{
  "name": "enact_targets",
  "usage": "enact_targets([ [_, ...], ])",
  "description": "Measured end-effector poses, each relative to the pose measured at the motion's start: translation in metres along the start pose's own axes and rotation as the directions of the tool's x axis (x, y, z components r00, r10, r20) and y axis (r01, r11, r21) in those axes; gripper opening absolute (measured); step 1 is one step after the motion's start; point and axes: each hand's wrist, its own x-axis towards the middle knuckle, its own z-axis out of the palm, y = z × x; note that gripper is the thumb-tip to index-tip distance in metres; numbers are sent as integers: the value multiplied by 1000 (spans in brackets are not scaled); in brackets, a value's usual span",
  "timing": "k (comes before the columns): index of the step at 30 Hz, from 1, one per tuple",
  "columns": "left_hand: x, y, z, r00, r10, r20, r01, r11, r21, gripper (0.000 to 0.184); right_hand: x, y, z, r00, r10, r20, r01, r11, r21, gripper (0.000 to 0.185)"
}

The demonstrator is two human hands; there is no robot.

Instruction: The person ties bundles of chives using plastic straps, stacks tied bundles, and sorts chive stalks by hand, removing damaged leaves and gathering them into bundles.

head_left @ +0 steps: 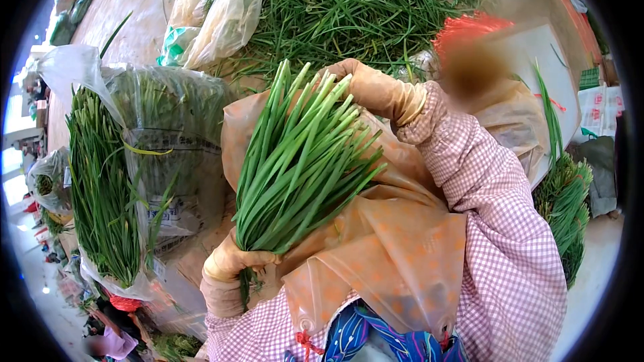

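A thick bunch of long green stalks (305,161) lies slantwise over the orange-patterned plastic apron on my lap. My left hand (245,255), in a tan glove, is wrapped round the narrow lower end of the bunch, and some dark leaf ends hang below it. At the top, my right hand (345,74), gloved too, is bent behind the pale cut ends; its fingers are mostly hidden by the stalks, so its grip cannot be made out.
A clear plastic bag (178,134) packed with green stalks stands at the left. Ahead lies a large heap of loose greens (355,7), with red ties (469,30) beside it. Another bundle (567,208) is at the right. A person (117,342) shows at bottom left.
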Motion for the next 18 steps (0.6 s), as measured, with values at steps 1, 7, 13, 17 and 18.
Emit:
enact_targets([
  [1,-1,1,1,1000,1,-2,-1,1000,8,54,-4,-9,3,999,-38,8,38,998,-43,16],
  [7,-5,12,22,991,-3,-131,-8,997,-80,57,-10,-14,-8,993,-48,109,10,944,330,35],
  [13,-5,15,20,996,44,-77,-46,998,-31,51,-11,-25,-1,994,-52,95,49,998,40,23],
  [17,-3,13,17,997,10,-81,-14,999,-52,56,-12,-31,-2,977,-174,-124,186,979,88,14],
  [18,-2,11,15,997,-19,-78,15,999,-46,59,-13,-34,-3,937,-220,-272,248,966,75,13],
])
